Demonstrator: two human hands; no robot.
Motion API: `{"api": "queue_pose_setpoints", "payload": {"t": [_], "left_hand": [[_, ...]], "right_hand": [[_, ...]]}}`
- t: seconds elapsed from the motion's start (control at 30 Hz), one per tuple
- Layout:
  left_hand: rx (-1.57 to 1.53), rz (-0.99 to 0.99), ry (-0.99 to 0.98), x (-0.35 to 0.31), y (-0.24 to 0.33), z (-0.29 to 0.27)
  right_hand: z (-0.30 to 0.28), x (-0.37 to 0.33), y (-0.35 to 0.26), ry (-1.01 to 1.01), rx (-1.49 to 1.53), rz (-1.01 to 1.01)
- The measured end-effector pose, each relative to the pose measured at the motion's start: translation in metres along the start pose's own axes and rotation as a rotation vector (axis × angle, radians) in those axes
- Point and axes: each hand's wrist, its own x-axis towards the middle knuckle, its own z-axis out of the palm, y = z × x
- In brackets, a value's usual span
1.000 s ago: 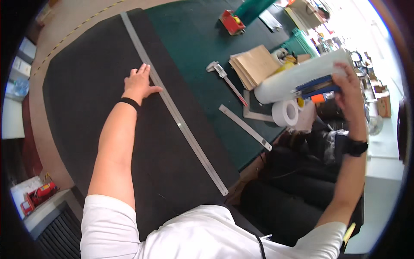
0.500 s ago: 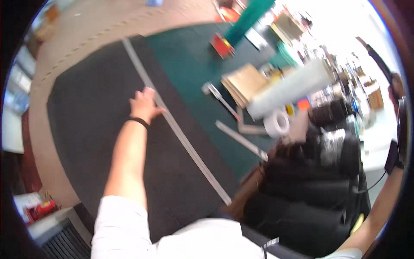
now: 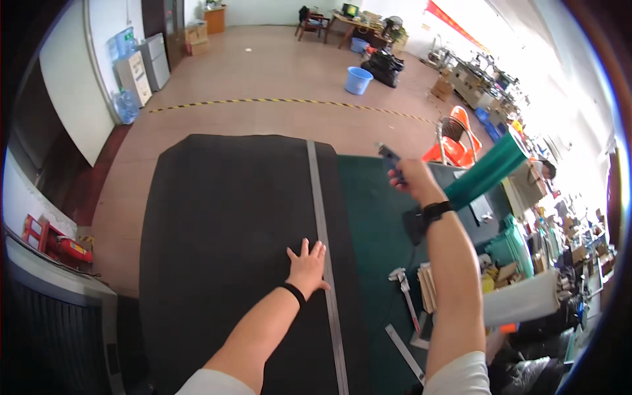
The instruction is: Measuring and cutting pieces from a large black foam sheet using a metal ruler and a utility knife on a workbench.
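Note:
A large black sheet (image 3: 217,230) lies over the green mat (image 3: 368,217), and a long metal straightedge (image 3: 318,197) runs along its right part. My left hand (image 3: 307,268) presses flat near the straightedge, fingers spread, thumb reaching onto the metal. Farther off to the right, my right hand (image 3: 413,178) grips a dark hand-held tool (image 3: 390,157) with a metal-looking tip; its exact kind is unclear. The tool is above the green mat, right of the straightedge. Under my right wrist sits a black object (image 3: 415,227), partly hidden, with a thin cord near it.
Calipers (image 3: 407,289) and a short metal ruler (image 3: 403,352) lie on the mat. A green roll (image 3: 487,168), a white roll (image 3: 523,299) and cluttered goods crowd the right. Beyond the table are orange chairs (image 3: 454,141) and a blue bucket (image 3: 359,80).
The view has swung toward the far end of the table. My right hand has come from the far right edge to over the mat with the tool. My left hand stays by the straightedge.

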Motion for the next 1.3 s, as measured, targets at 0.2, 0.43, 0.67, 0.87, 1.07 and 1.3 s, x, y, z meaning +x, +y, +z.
{"api": "queue_pose_setpoints", "payload": {"t": [0.2, 0.43, 0.67, 0.87, 1.07, 1.3], "left_hand": [[-0.021, 0.0, -0.08, 0.006, 0.008, -0.011], [-0.095, 0.0, -0.056, 0.006, -0.004, -0.008], [-0.09, 0.035, -0.045, 0.005, 0.0, -0.006], [-0.097, 0.021, -0.065, 0.005, 0.0, -0.009], [-0.096, 0.013, -0.086, 0.005, 0.001, -0.009], [-0.082, 0.008, -0.059, 0.004, 0.0, -0.007]], "right_hand": [[0.115, 0.103, 0.062, 0.057, -0.175, -0.05], [0.199, 0.139, 0.086, 0.19, -0.46, -0.368], [0.215, 0.162, 0.093, 0.213, -0.56, -0.448], [0.218, 0.154, 0.085, 0.182, -0.621, -0.496], [0.217, 0.151, 0.08, 0.13, -0.718, -0.451], [0.22, 0.142, 0.088, 0.138, -0.681, -0.447]]}}
